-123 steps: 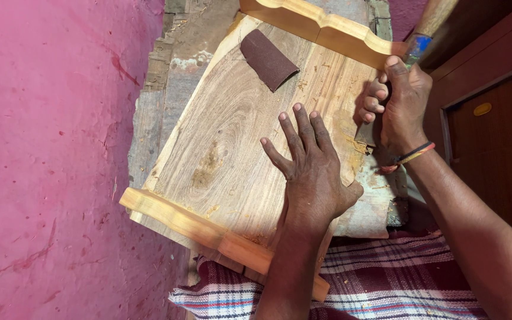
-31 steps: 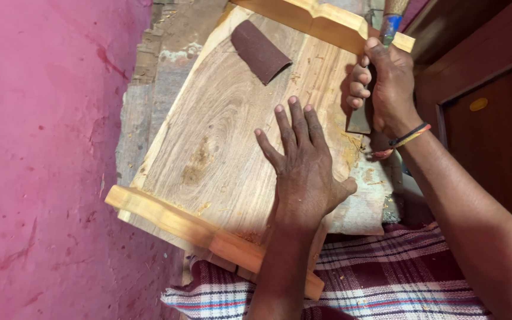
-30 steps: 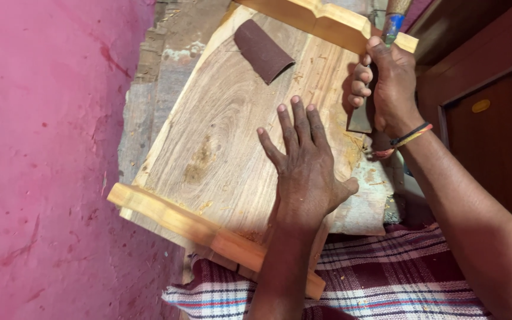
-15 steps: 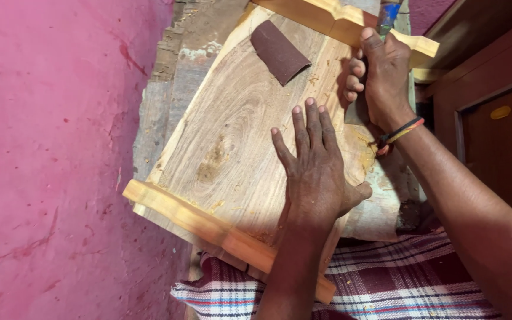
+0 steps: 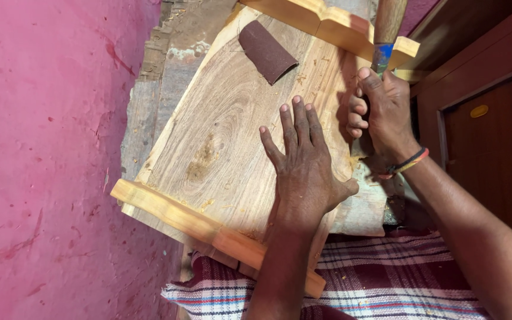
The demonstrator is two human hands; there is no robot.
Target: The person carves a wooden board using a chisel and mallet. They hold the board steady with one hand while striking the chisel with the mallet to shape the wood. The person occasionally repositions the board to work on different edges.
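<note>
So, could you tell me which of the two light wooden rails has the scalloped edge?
The far rail, by the right hand; the near rail is straight.

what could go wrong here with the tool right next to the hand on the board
The left hand lies flat on the pale grained wooden board, close to the wooden-handled tool gripped by the right hand; a slip could strike its fingers. The loose curled brown sandpaper piece could slide off the tilted board.

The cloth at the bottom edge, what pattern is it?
The cloth is maroon and white plaid, seen in the head view.
</note>
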